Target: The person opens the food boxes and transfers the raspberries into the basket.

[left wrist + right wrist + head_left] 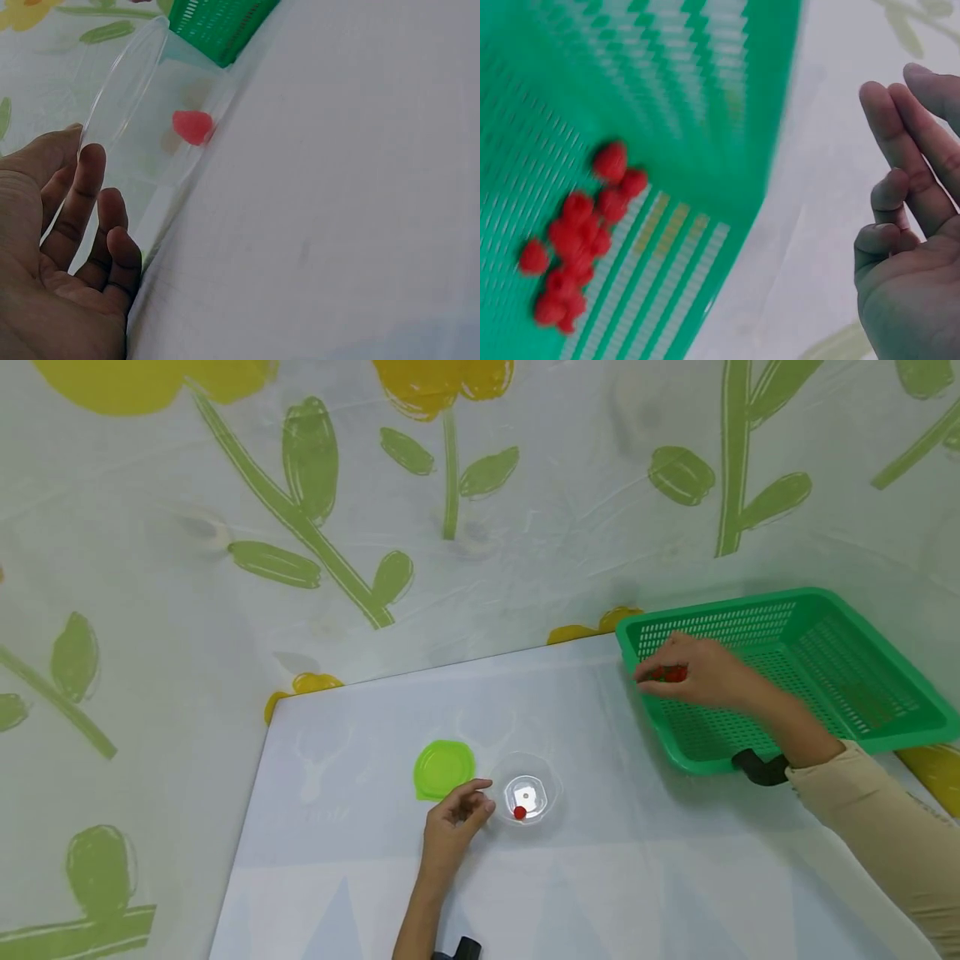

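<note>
My left hand (pixel 452 825) is at the left side of a clear plastic bowl (pixel 557 795); in the left wrist view its thumb and forefinger tips are right at the rim, the other fingers loosely bent. Inside the bowl lies one raspberry (pixel 520 812), seen larger as a red berry (pixel 193 127) in the left wrist view. My right hand (pixel 701 672) is over the left end of a green basket (pixel 697 767), its forefinger and middle finger extended, nothing visible between them and the thumb. A cluster of raspberries (pixel 568 236) lies on the basket's floor, partly hidden by this hand in the head view.
A bright green lid (pixel 443 768) lies on the white table (pixel 360 718), left of the bowl and just beyond my left hand. Behind the table hangs a flower-patterned sheet (pixel 525 568). The basket's slotted walls rise at the table's right rear.
</note>
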The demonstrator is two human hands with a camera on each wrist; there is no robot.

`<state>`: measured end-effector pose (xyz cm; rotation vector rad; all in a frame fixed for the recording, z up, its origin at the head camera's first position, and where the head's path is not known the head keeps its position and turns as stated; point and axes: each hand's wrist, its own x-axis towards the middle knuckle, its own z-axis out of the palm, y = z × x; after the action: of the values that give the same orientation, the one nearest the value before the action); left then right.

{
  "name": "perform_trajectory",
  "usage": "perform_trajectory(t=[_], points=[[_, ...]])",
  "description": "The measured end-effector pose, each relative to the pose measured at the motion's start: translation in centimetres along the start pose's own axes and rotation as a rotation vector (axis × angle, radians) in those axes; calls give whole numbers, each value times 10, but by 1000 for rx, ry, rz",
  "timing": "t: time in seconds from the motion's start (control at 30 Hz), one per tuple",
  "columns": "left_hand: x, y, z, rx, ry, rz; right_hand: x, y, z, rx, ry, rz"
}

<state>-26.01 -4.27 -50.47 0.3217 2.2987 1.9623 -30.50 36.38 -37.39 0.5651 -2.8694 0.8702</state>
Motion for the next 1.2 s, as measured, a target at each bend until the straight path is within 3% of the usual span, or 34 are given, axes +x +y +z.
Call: perform_trajectory(t=[0.2, 0.33, 0.67, 0.9, 1.2], points=[[0, 9, -3, -19, -22, 1, 9, -29, 24, 91, -26, -104], [0, 10, -3, -20, -24, -6, 14, -38, 45, 135, -73, -144], [1, 10, -3, -42, -30, -3, 26, -62, 99, 136, -236, -211], [6, -17, -2, -24, -26, -19, 31, -79, 127, 132, -319, -271], [6, -22, -5, -34, -41, 26, 37, -94, 150, 81, -422, -337]])
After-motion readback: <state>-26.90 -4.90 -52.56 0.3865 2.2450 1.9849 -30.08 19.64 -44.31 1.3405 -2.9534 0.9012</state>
